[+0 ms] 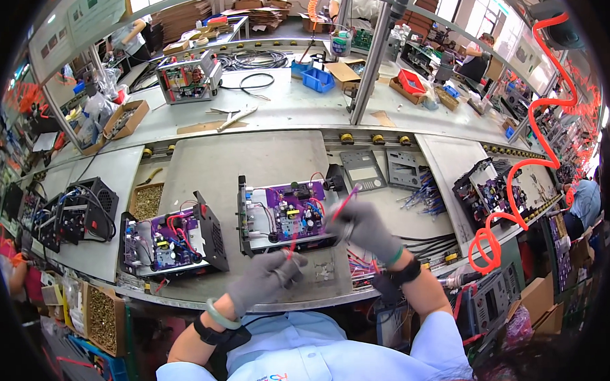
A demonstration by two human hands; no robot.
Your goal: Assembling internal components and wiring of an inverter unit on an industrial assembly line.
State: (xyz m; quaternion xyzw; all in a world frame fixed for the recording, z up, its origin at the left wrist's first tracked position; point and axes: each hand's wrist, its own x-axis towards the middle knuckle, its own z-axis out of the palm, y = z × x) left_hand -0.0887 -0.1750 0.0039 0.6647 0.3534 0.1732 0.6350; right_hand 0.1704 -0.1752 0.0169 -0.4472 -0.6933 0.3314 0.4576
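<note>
Grey gloves cover both my hands. My left hand (pixel 266 279) is just in front of an open device chassis (pixel 290 243), its fingers closed on a thin red wire (pixel 292 249). At the chassis's right front corner, my right hand (pixel 365 233) is closed, slightly blurred, with a pinkish-red wire (pixel 345 204) sticking up from its fingers. I cannot tell whether the two red ends belong to one wire. Inside the chassis lies a purple circuit board (pixel 293 211) with yellow and black parts and coloured wires. A second open chassis (pixel 166 242) with a similar board stands to the left.
Grey front panels (pixel 363 170) and a bundle of blue wires (pixel 424 190) lie to the right. A box of small brass-coloured parts (pixel 147 200) sits behind the left chassis. An orange-red coiled hose (pixel 513 183) hangs at the right. A metal post (pixel 374 60) rises beyond the conveyor.
</note>
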